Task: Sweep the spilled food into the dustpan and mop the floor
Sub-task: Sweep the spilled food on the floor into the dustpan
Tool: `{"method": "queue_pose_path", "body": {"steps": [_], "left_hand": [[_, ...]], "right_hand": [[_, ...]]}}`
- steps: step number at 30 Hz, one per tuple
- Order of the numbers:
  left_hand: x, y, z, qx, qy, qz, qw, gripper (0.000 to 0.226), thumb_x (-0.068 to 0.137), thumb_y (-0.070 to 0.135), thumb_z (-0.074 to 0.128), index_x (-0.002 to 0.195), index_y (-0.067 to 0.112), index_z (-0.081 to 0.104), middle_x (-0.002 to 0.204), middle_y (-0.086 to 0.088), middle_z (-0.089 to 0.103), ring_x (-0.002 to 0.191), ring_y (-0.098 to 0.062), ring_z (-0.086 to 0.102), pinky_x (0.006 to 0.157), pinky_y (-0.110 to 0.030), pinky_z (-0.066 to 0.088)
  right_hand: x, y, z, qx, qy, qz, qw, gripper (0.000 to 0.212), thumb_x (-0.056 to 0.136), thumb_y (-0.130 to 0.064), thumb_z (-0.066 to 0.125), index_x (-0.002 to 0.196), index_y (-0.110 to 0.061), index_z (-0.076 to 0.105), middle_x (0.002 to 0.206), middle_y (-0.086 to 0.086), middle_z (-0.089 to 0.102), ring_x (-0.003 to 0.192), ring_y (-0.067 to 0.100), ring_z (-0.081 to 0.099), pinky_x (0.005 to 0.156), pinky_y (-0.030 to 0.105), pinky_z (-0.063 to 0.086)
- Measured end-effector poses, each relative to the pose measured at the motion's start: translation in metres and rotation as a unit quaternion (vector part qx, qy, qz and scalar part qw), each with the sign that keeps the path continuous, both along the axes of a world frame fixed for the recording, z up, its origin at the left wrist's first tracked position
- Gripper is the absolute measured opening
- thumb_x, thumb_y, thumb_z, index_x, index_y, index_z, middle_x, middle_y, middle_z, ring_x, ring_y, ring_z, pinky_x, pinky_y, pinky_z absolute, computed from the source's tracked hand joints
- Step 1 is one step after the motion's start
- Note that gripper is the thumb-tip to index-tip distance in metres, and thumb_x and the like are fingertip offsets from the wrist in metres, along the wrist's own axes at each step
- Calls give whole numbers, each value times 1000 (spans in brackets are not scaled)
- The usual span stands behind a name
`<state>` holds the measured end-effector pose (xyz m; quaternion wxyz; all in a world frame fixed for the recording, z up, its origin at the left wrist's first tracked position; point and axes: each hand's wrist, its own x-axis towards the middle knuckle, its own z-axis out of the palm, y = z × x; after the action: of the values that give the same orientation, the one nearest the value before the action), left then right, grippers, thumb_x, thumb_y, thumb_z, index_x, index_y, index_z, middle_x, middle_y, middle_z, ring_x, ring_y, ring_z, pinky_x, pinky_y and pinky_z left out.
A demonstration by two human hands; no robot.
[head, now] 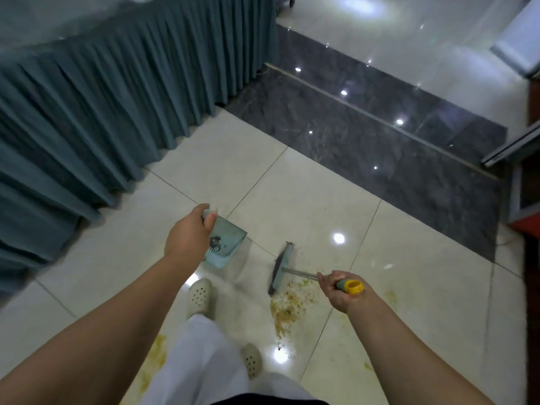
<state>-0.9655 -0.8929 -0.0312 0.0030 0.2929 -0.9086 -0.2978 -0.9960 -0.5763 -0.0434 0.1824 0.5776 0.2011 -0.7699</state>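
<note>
We are standing on the cream-tiled floor (pixel 321 182) and looking down past our white trousers (pixel 201 355) and pale perforated clogs (pixel 200 296). Our hands are well apart. Our left hand (pixel 190 232) is gripping the top of the light blue dustpan (pixel 226 244), fingers curled round its handle, and the pan is hanging tilted with its toothed lip pointing down toward the floor; some dark debris is clinging to its inner face. Whether the lip is touching the tile we cannot tell. Our right hand (pixel 340 290) is clamping the grey-and-yellow grip of the broom (pixel 280 268), whose metal shaft is running out to a blue head with dark bristles. The broom head is sitting just beyond the spilled food (pixel 292 302), at the far edge of that brownish-yellow smear, which is lying on the tile between the broom and our right foot. Smaller yellow stains are showing near the lower left of the floor by our left leg and further right past our right wrist. A bench draped in a pleated teal skirt (pixel 96 112) is filling the floor's left side, and a band of dark marble tile (pixel 380 141) is crossing the floor's far side.
</note>
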Motion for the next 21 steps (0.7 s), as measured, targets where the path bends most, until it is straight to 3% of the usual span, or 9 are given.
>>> {"method": "queue_pose_path", "body": {"steps": [2, 5, 11, 13, 17, 21], "left_hand": [[-9, -8, 0, 0, 6, -8, 1000, 47, 96, 53, 30, 130, 25, 48, 90, -3, 64, 72, -17, 53, 59, -27, 38], [-22, -24, -3, 3, 12, -14, 1000, 46, 97, 50, 32, 130, 24, 48, 97, -8, 68, 70, -15, 49, 51, -23, 32], [-52, -71, -5, 21, 1, -9, 1000, 44, 98, 48, 32, 129, 22, 49, 97, -11, 68, 75, -24, 55, 63, -29, 39], [-62, -90, -3, 16, -5, -1, 1000, 45, 98, 46, 33, 132, 21, 48, 98, -12, 69, 82, -29, 60, 63, -29, 39], [-85, -128, 0, 8, -24, 17, 1000, 45, 99, 45, 31, 134, 22, 45, 94, -13, 69, 77, -27, 56, 61, -29, 39], [-107, -158, -2, -10, -43, -1, 999, 42, 99, 42, 31, 132, 22, 47, 93, -15, 69, 83, -32, 64, 64, -32, 48]], "right_hand": [[-3, -6, 3, 8, 6, 19, 1000, 46, 98, -1, 40, 144, -5, 34, 116, 34, 44, 19, 14, 35, 26, 13, 36], [-12, -19, 10, 1, 5, 39, 999, 46, 98, -2, 39, 143, -4, 32, 94, 32, 44, 20, 16, 37, 26, 14, 36], [-52, -80, 13, -19, 12, 92, 995, 46, 98, -4, 40, 143, -1, 30, 91, 29, 45, 21, 17, 38, 26, 15, 37], [-67, -111, 11, -32, 12, 115, 993, 43, 99, -6, 41, 141, -4, 33, 89, 27, 47, 23, 17, 39, 27, 15, 39], [-102, -177, 0, -67, 8, 148, 987, 28, 99, -6, 41, 126, -5, 38, 90, 27, 48, 23, 16, 39, 27, 15, 39], [-131, -240, -18, -94, -1, 165, 982, 22, 99, -6, 42, 120, -3, 38, 91, 25, 48, 22, 16, 40, 26, 15, 39]]}}
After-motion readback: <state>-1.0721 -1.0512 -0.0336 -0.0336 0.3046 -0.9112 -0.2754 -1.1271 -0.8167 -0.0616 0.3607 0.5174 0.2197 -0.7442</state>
